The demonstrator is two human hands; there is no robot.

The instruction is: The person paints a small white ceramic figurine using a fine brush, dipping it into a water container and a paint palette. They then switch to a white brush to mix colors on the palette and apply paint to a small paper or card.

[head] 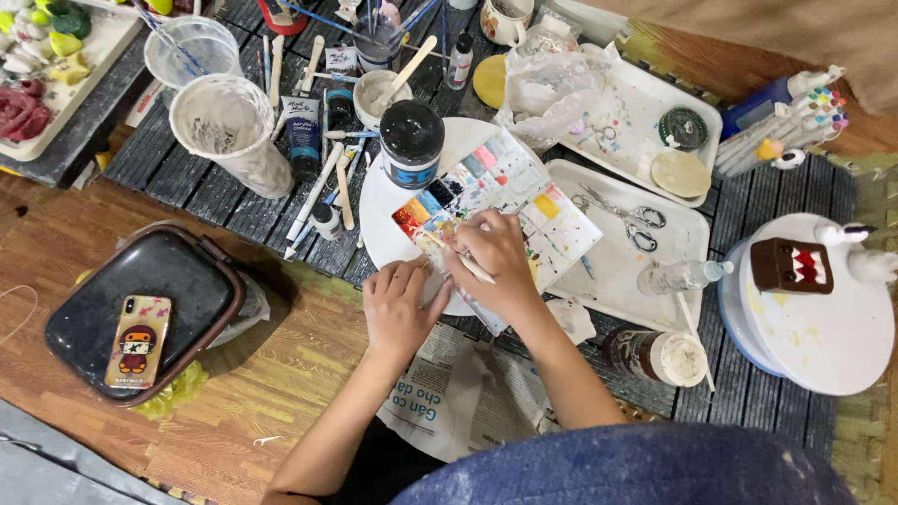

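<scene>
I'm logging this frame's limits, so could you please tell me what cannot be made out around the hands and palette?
- Head view: brush tip, hidden under the right hand.
- What the left hand holds, covered by its curled fingers.
- Palette near wells, behind both hands.
- Scissors blades: pale against the white tray.

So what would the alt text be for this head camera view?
Seen from above, a right hand dips a thin brush into a paint palette on a white plate, the left hand beside it, amid jars, scissors and trays.
</scene>
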